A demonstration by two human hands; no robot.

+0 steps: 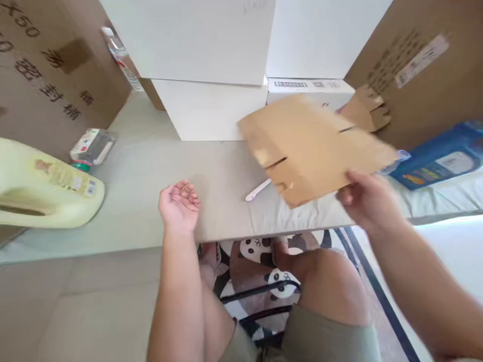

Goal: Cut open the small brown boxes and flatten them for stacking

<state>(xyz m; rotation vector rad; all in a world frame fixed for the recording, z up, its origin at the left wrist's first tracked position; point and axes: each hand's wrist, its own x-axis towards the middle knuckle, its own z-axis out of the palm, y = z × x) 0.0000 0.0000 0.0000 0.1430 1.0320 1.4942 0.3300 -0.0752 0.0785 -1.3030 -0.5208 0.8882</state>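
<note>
Head view shows the right hand (368,201) pinching the near edge of a flat, unfolded cardboard box blank (313,148), which is blurred and held tilted above the table (151,201), extending up and away from that hand toward the left. Left hand (179,203) rests empty at the table's near edge, palm up, fingers loosely curled and apart. Between the 2 hands, just under the blank's lower corner, lies a small white plastic spoon (258,189). Beyond the blank stand stacked white boxes (204,65). Far off the left hand's outer side lies a pale yellow jug (41,186) on its side.
</note>
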